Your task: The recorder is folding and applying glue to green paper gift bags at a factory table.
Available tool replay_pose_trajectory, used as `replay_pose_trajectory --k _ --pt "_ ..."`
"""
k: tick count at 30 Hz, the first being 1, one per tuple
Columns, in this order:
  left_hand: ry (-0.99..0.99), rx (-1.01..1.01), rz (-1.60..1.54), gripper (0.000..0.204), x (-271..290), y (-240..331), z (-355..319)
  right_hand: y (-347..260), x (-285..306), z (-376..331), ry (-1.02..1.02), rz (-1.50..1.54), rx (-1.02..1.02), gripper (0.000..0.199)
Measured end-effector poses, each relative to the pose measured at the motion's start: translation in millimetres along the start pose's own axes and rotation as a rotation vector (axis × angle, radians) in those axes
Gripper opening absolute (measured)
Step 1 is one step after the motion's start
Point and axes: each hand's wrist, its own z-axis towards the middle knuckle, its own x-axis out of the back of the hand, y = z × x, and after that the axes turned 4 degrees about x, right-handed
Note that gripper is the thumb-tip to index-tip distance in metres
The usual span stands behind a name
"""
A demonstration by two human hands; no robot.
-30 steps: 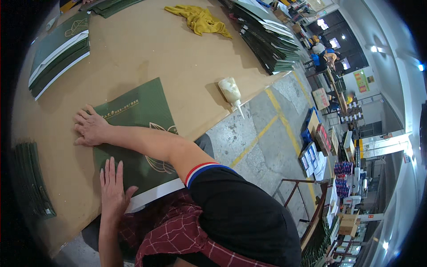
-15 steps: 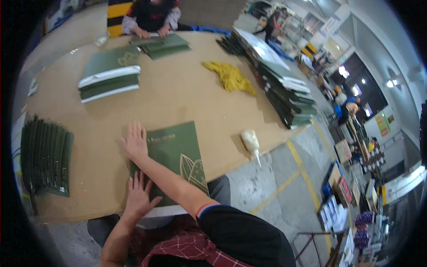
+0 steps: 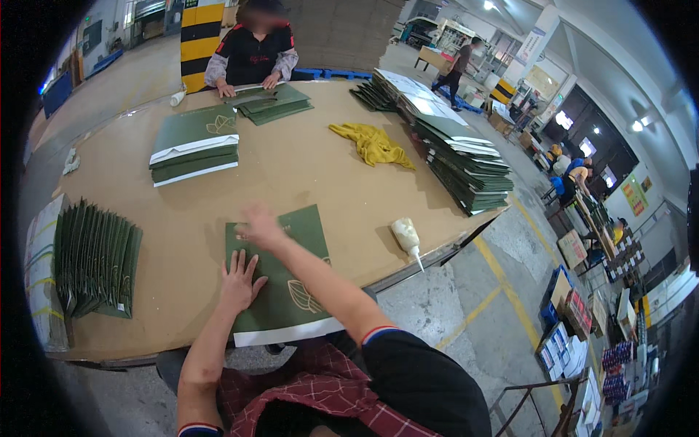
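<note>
Grip: left hand point(image 3: 242, 282) is palm down with fingers parted on the left side of a green paper piece point(image 3: 268, 307); right hand point(image 3: 261, 227) is blurred at the piece's upper part, its grip and contact indeterminable. Piece lies flat at the near edge of the tan table point(image 3: 306, 178), white strip point(image 3: 284, 335) nearest the person; squeeze bottle point(image 3: 405, 234) sits to its right.
</note>
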Motion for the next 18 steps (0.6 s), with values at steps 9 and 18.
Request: replay_pose_trajectory --k 9,18 --pt "-0.198 0.242 0.06 0.059 23 13 -19 85 17 -71 -0.13 0.144 -0.42 0.048" --pt "-0.173 0.28 0.054 0.058 25 8 -25 50 34 -20 0.022 -0.106 -0.396 0.042"
